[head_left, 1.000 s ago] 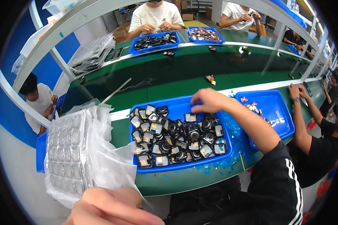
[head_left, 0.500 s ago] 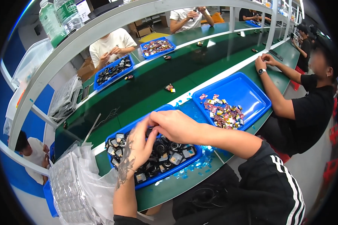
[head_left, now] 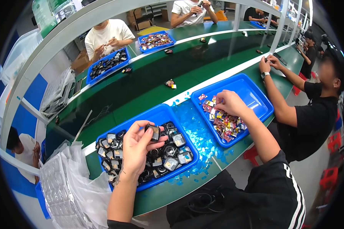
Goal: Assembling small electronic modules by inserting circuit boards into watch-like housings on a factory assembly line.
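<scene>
My left hand [head_left: 135, 147] is over the near left blue tray [head_left: 195, 158], its fingers closed round a small black square casing [head_left: 153, 132]. Similar black casings [head_left: 171, 164] with pale or round lens-like faces fill that tray. In the blue tray to the right [head_left: 256, 91], my right hand [head_left: 231, 103] reaches down to a pile of small flat red, yellow and white pieces [head_left: 227, 126], perhaps little battery packs. Thumb and fingers are drawn together at the pile's far edge. What they pinch, if anything, I cannot make out.
Blue film scraps [head_left: 197, 129] lie scattered between the trays. Beyond runs a green conveyor belt [head_left: 133, 99] with a few small parts. Clear plastic trays [head_left: 61, 187] stack at left; a grey frame [head_left: 38, 61] arches overhead. A co-worker [head_left: 313, 107] sits at right, others across.
My hands, earlier together over the left tray, have parted. The right one has moved to the pile in the right tray; the left has turned, showing the black casing in it.
</scene>
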Tool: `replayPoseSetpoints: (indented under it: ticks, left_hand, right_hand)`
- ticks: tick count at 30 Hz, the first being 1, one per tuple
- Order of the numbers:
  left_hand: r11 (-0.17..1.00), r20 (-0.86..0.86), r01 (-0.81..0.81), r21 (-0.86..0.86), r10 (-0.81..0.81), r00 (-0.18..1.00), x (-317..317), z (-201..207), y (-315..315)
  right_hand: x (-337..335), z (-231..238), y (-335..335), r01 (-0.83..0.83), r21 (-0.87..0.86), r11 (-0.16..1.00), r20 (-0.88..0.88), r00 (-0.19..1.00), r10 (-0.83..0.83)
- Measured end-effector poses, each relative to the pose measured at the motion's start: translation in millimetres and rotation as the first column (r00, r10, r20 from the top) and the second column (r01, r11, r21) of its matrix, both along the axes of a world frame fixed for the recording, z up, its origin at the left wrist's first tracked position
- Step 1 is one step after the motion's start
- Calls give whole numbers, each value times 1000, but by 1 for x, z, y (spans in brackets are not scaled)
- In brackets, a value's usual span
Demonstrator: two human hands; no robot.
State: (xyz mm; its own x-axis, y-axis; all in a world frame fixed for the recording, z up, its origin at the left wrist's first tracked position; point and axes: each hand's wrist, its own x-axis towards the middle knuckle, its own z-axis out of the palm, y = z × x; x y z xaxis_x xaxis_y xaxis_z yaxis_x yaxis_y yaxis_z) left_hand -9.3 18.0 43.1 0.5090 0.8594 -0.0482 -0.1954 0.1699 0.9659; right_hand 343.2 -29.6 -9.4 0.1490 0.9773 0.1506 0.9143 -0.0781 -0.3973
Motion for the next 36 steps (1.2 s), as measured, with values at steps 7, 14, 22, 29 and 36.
replayPoseSetpoints:
  ticks: [7, 14, 22, 29, 36]
  left_hand:
    - [998, 11, 37, -60, -37, 999, -4, -7, -4]
    - [953, -200, 135, 270, -82, 976, 2, -16, -6]
    - [714, -388, 262, 649, 14, 921, 9, -8, -29]
    - [842, -307, 208, 498, -54, 950, 10, -14, -32]
    - [860, -257, 106, 498, 30, 966, 13, -19, -37]
  right_hand:
    - [-9, 19, -9, -156, 260, 953, 75, 987, 142]
    - [-52, 61, -30, -37, 293, 955, -402, 902, 158]
    - [-126, 96, -41, -419, 90, 903, -381, 824, 420]
    - [-145, 77, -34, -418, 123, 900, -490, 763, 422]
    - [-161, 56, -35, -287, 372, 883, -319, 854, 412]
